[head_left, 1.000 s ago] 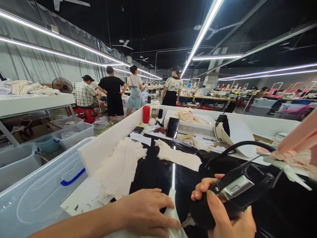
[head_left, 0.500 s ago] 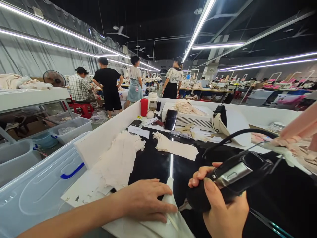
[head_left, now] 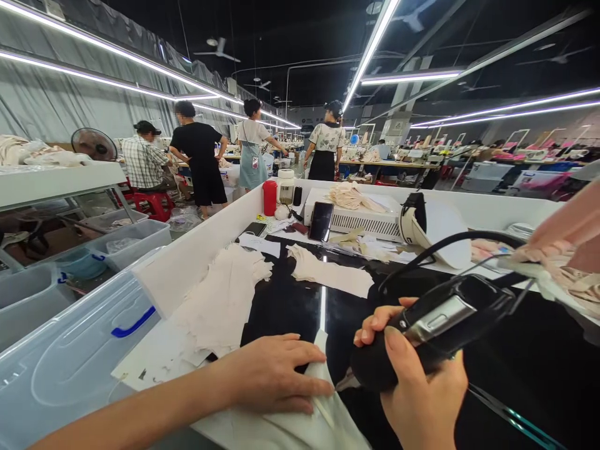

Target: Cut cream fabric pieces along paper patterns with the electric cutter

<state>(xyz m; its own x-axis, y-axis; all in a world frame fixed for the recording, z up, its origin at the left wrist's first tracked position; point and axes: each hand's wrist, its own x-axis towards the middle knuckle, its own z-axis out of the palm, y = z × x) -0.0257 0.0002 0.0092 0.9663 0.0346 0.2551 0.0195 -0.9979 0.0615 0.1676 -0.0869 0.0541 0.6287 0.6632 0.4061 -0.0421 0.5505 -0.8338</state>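
Note:
My left hand (head_left: 281, 374) lies flat with spread fingers on a white cloth (head_left: 328, 415) at the table's near edge. The cloth's narrow tip reaches past my fingertips onto the glossy black tabletop (head_left: 290, 312). Just to the right, my right hand (head_left: 417, 387) is wrapped round a black corded hand tool with a silver panel (head_left: 438, 322). Its rounded dark end points left, close to the cloth; whether it touches anything underneath is hidden. Farther back lies a single cream fabric piece (head_left: 330, 272), and left of my hands is a stack of cream fabric pieces (head_left: 222, 300).
A thick black cable (head_left: 435, 244) arches from the tool past hanging pink cloth (head_left: 569, 219). A phone (head_left: 321, 221), red cup (head_left: 269, 198) and white vented box (head_left: 354, 212) stand at the back. A plastic bin lid (head_left: 79, 350) lies left. Several people stand or sit beyond.
The whole view has shifted slightly, while both hands keep nearly the same pose on the cloth and the tool. In the background, one standing person has stretched out an arm.

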